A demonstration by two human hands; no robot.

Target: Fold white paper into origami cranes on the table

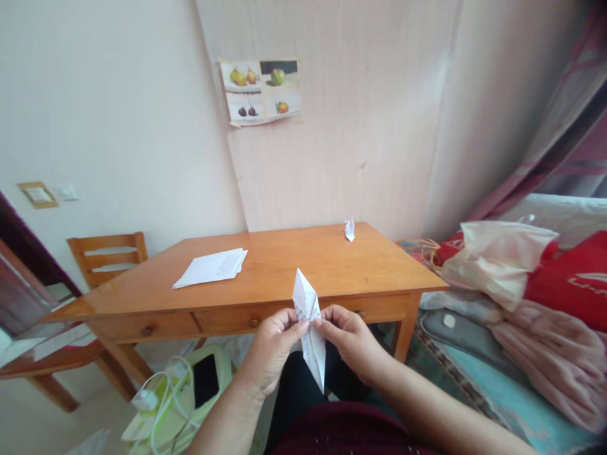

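Between both hands, over my lap and just in front of the desk edge, is a folded white paper. It is long and narrow, pointed at top and bottom, with crease lines and some print near its middle. My left hand pinches its left side at mid-height between thumb and fingers. Opposite, my right hand pinches the right side, the two thumbs close together on the front. A small folded paper figure stands at the back right of the wooden desk.
A stack of printed sheets lies on the desk's left half. Below left, a pale green stool carries a phone and white cables. A wooden chair stands at the left; bags and a pink blanket lie at the right.
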